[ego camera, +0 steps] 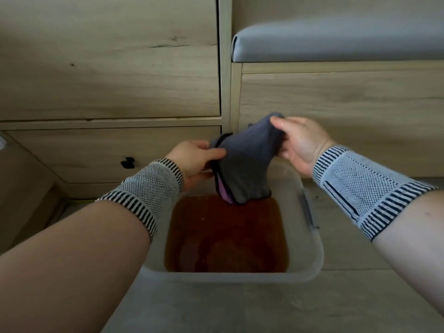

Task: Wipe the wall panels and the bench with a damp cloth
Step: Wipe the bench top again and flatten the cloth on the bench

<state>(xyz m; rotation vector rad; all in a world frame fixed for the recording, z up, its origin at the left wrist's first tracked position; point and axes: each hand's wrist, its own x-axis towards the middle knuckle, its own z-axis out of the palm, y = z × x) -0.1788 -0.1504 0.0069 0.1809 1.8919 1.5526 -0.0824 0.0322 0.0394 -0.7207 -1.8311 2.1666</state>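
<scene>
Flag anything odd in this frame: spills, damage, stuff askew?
One thing: the water in the clear plastic tub is dark reddish-brown, odd for wetting a cleaning cloth. The grey cloth, held by the left hand and right hand, hangs over it. No spill or damage visible.

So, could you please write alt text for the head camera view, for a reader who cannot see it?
Two hands, the left hand and the right hand, hold a dark grey cloth above a translucent plastic tub of brown water on the floor. Behind stand light wooden wall panels and a bench with a grey cushion.
</scene>
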